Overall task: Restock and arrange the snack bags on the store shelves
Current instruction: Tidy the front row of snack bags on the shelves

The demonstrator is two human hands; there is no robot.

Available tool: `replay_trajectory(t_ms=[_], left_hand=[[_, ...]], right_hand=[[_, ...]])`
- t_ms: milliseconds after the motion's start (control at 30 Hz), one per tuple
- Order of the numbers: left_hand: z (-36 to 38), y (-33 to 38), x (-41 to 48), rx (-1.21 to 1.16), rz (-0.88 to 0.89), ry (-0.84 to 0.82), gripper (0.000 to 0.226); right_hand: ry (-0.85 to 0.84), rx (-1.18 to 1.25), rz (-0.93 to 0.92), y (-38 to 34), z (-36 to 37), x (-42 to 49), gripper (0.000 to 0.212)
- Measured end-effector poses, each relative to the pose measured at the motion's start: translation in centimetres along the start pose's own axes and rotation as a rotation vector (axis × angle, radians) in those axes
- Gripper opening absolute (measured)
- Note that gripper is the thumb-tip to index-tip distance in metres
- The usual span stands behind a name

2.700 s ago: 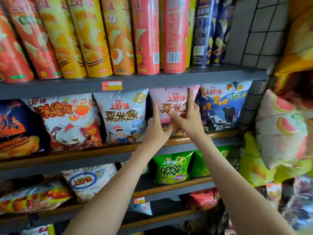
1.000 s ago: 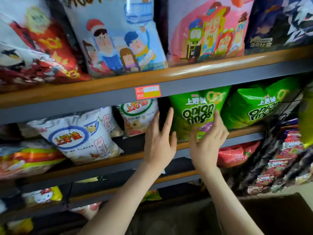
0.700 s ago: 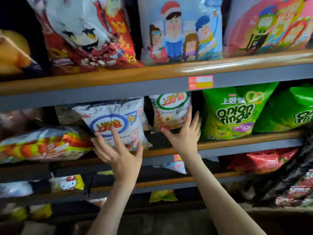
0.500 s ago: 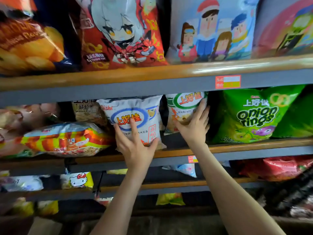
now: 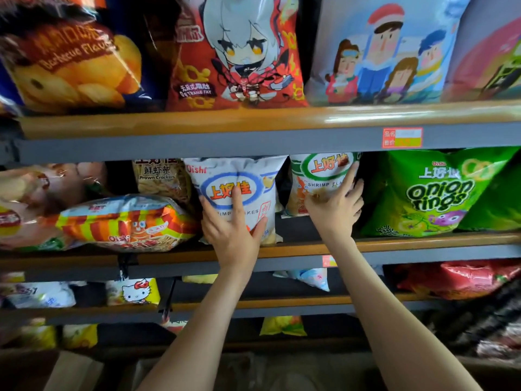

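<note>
Head view, facing store shelves crowded with snack bags. On the middle shelf (image 5: 423,240), upright at the front edge: a white shrimp-flakes bag (image 5: 239,176) with a blue ring. Flat against its front, the left hand (image 5: 231,232), fingers straight and spread, thumb out along the bag's right side, not curled round anything. Just to the right and set farther back, a second shrimp-flakes bag (image 5: 318,170) with a green ring. Against its lower right part, the right hand (image 5: 335,207), fingers straight, likewise uncurled. Right of that, a green onion rings bag (image 5: 434,193). To the left, a striped bag (image 5: 127,224) on its side. Above, a red cartoon bag (image 5: 236,52).
</note>
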State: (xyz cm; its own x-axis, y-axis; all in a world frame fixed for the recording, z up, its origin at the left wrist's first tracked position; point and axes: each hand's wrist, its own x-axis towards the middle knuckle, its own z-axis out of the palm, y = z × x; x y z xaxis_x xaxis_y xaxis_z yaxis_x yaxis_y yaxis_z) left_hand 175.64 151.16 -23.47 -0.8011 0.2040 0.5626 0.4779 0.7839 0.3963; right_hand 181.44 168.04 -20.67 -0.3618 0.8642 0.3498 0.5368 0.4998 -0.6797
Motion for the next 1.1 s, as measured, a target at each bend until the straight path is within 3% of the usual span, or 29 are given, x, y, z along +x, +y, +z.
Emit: replay_trajectory(t_ms=[167,533,667,767,833,900,967,1033,1100], left_hand=[[0.1,-0.2,0.0,-0.063,0.042,0.049,0.089],[1.6,1.2,1.0,-0.022,0.025,0.137,0.082],[1.3,1.4,0.2,-0.046,0.039,0.077,0.083],[-0.5,0.1,-1.2,-0.116,0.103,0.067,0.078],[-2.4,-2.1,-2.7,-0.187,0.221,0.103,0.072],[-4.3,-5.5,-4.2,-0.271,0.337,0.201,0.060],[-6.2,-9.6,-4.9,-0.333,0.345,0.347,0.049],[-7.7,-13.5,-5.2,-0.331,0.249,0.426,0.045],[-8.9,-16.8,-4.6,-0.308,0.106,0.366,0.052]], right_hand=[[-0.062,0.002,-0.035,-0.8,1.4,0.6,0.128],[0.142,-0.008,-0.096,-0.8,1.7,0.7,0.100],[0.044,-0.160,-0.069,-1.2,1.1,-0.3,0.106],[-0.052,-0.142,-0.058,-1.5,0.0,-1.5,0.115],[-0.034,-0.053,-0.139,-2.0,-0.8,-4.0,0.113],[0.081,0.159,-0.360,-3.2,-1.3,-7.9,0.092],[0.094,0.363,-0.588,-4.9,-1.1,-12.4,0.068],[-0.041,0.467,-0.768,-7.1,-0.1,-16.4,0.056],[-0.262,0.487,-0.769,-9.4,1.8,-18.9,0.065]])
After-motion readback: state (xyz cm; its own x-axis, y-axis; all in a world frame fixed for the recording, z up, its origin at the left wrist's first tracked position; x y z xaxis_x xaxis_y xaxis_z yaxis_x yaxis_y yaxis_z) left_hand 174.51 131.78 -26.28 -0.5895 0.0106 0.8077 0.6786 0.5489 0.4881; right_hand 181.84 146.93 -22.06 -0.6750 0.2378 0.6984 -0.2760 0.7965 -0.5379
